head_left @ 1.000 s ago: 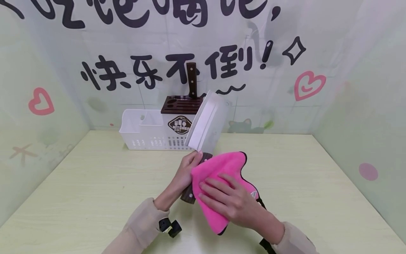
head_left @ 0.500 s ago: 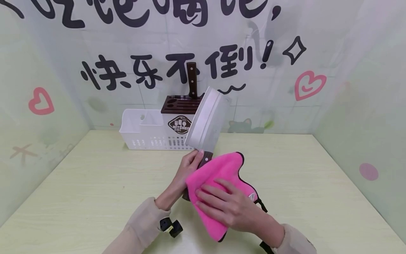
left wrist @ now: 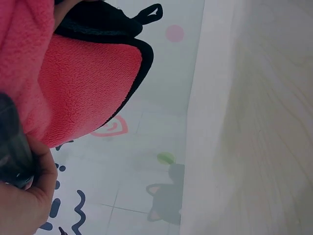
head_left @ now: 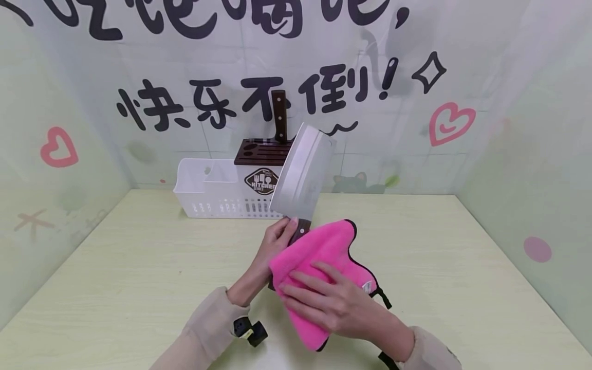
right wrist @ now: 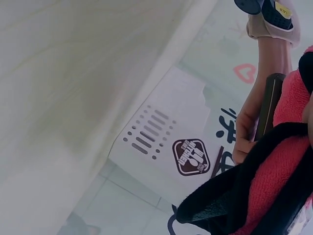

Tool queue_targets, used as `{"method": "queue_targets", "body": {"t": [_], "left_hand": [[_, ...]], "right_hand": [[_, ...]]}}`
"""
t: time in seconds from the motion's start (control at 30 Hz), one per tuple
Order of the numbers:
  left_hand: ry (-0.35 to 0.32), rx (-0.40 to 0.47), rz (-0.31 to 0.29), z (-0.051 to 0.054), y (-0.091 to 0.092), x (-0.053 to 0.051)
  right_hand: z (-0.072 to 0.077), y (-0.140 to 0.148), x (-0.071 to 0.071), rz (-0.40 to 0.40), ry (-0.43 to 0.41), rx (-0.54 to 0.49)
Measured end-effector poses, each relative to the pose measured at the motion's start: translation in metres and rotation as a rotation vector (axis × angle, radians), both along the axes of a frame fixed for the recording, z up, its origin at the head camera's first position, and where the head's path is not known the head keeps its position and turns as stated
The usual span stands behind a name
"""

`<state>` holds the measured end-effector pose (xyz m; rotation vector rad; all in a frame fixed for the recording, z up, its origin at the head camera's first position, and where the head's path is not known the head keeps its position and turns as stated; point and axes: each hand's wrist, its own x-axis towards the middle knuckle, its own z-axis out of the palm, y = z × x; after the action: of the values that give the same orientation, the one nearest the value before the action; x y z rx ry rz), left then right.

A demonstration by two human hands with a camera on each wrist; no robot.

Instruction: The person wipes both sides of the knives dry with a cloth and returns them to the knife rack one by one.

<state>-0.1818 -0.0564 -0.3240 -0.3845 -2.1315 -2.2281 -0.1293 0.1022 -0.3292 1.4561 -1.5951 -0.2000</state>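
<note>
A cleaver with a wide, pale blade (head_left: 296,177) and dark riveted handle (head_left: 302,231) is held tilted above the table, blade upward. My left hand (head_left: 265,257) grips the handle, its thumb lying near the blade end. A pink cloth (head_left: 324,246) with black edging covers much of the handle; its lower end just peeks out. My right hand (head_left: 330,303) holds the cloth against the handle, fingers spread over it and thumb hidden. In the left wrist view the cloth (left wrist: 93,83) lies close beside the handle (left wrist: 12,142). The right wrist view shows the left fingers around the handle (right wrist: 270,105).
Behind the blade stands a white perforated rack (head_left: 213,192) with a dark slotted top (head_left: 261,152). A second knife's brown handle (head_left: 279,115) rises from it. The pale wooden table (head_left: 139,267) is enclosed by printed walls at the back and sides.
The cloth and right hand have slid slightly down and left along the handle, uncovering more near the blade. The blade has turned and risen a little. The left hand keeps its grip.
</note>
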Motion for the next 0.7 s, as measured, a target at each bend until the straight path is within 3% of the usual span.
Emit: {"method": "queue_targets", "body": {"t": [0.37, 0.7], "left_hand": [[-0.083, 0.058, -0.051, -0.0016, -0.001, 0.0003], [-0.074, 0.044, -0.036, -0.005, -0.0007, 0.0002]], "right_hand": [[-0.0021, 0.0033, -0.0053, -0.024, -0.03, -0.041], [0.0025, 0.0069, -0.0082, -0.113, -0.094, -0.078]]}}
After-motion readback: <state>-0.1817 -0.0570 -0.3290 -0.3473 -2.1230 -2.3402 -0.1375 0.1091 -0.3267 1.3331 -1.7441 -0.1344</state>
